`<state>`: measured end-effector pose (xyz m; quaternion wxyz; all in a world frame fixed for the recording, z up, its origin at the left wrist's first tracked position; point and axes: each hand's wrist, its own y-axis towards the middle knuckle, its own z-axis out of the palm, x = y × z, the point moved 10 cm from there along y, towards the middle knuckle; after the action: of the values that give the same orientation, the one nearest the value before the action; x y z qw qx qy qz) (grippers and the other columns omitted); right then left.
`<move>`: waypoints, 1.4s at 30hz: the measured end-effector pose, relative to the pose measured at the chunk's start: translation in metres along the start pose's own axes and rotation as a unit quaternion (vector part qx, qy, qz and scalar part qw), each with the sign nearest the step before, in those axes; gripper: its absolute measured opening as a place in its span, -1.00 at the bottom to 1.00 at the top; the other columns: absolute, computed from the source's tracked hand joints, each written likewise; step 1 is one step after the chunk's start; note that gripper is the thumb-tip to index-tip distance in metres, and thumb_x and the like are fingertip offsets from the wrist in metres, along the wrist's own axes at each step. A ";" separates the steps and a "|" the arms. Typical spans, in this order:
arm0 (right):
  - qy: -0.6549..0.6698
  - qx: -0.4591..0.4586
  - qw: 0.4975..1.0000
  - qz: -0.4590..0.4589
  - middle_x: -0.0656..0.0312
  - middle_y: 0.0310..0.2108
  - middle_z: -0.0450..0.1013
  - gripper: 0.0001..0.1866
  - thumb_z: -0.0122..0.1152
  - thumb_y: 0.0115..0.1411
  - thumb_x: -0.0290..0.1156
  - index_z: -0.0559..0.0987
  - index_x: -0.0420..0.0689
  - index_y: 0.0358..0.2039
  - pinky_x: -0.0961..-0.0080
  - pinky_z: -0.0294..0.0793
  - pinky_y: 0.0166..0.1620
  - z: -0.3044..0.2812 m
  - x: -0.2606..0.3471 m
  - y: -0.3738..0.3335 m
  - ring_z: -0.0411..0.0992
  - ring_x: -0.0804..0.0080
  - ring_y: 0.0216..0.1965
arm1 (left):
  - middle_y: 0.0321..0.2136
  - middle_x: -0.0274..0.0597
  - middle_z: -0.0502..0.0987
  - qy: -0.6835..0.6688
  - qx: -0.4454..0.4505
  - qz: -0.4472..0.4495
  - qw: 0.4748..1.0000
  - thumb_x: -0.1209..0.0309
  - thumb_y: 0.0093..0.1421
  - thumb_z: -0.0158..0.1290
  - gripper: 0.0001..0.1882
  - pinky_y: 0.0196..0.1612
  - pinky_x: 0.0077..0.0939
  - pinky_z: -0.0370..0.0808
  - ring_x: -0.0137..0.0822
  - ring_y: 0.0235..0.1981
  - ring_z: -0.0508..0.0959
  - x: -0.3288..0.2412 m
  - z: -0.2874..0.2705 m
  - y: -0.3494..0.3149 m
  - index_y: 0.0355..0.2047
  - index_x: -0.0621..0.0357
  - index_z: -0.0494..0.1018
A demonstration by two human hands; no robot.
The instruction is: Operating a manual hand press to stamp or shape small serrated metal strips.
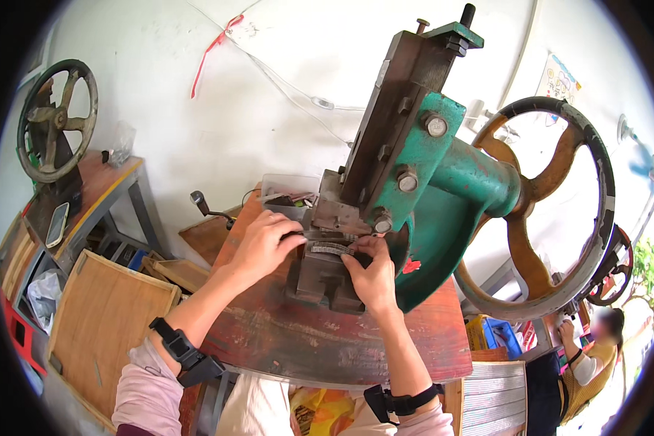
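A green hand press (421,211) stands before me, with a dark slanted slide above a metal die block (320,280). On the block lies a curved, ridged metal strip (330,248), just under the upper tool (338,216). My left hand (264,243) is at the strip's left side, its fingers closed in a pinch around a thin dark edge that I cannot name. From the right, my right hand (373,276) reaches in with thumb and forefinger closed about the strip's right end. Fingertips hide part of both ends.
The press rests on a worn reddish wooden table (327,349). Behind the die sits a clear plastic bin (287,190) of small parts. A large handwheel (534,203) rises at the right. Another handwheel (58,120) and a phone (57,224) are at left. A person (596,363) works far right.
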<state>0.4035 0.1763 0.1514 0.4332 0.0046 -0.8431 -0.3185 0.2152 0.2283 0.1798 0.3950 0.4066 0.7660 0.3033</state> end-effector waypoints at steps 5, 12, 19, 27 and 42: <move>-0.045 -0.054 0.997 0.009 0.02 -0.30 0.51 -0.60 0.31 -0.05 -0.50 0.37 -0.30 -0.22 0.41 0.39 -0.08 -0.001 0.004 0.000 0.49 0.17 -0.18 | -0.46 -0.17 0.50 -0.048 -0.008 -0.155 0.987 0.37 0.04 0.19 -0.80 -0.31 -0.38 0.40 -0.18 -0.36 0.45 0.031 -0.032 -0.020 -0.36 0.22 0.53; -0.012 -0.109 0.993 0.034 -0.01 -0.30 0.46 -0.62 0.30 -0.06 -0.58 0.34 -0.29 -0.24 0.25 0.39 -0.13 -0.006 0.007 -0.005 0.44 0.07 -0.18 | -0.41 -0.19 0.50 -0.046 0.070 -0.081 0.993 0.37 0.05 0.19 -0.81 -0.30 -0.39 0.39 -0.20 -0.35 0.45 0.001 -0.008 -0.014 -0.35 0.20 0.52; -0.062 -0.142 0.986 -0.055 -0.08 -0.13 0.42 -0.63 0.27 -0.01 -0.56 0.38 -0.29 -0.19 0.31 0.44 -0.08 -0.028 0.021 -0.031 0.43 0.05 -0.11 | -0.35 -0.15 0.53 0.009 0.099 -0.099 0.990 0.35 0.05 0.20 -0.72 -0.33 -0.42 0.41 -0.24 -0.40 0.46 0.002 0.013 0.000 -0.25 0.22 0.51; -0.101 -0.086 0.983 -0.126 -0.08 -0.07 0.35 -0.75 0.14 0.09 -0.60 0.42 -0.28 -0.19 0.25 0.42 -0.05 -0.049 0.028 -0.086 0.37 -0.05 -0.08 | -0.24 -0.01 0.49 -0.009 0.122 -0.153 0.981 0.31 0.06 0.17 -0.59 -0.13 -0.25 0.42 -0.05 -0.12 0.42 0.008 0.035 -0.004 -0.13 0.30 0.43; -0.166 -0.056 0.977 -0.117 -0.31 0.07 0.17 -0.43 0.20 0.11 -0.37 0.27 -0.42 0.05 0.06 0.23 0.12 0.008 0.019 -0.028 0.17 -0.25 0.09 | 0.04 0.19 0.32 0.115 0.161 -0.138 0.971 0.29 0.19 0.01 -0.54 0.14 -0.15 0.21 0.15 0.12 0.18 -0.001 0.055 -0.008 0.00 0.37 0.36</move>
<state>0.3784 0.1532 0.1470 0.2463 0.0261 -0.8776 -0.4104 0.2593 0.2312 0.1466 0.2719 0.3174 0.8937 0.1633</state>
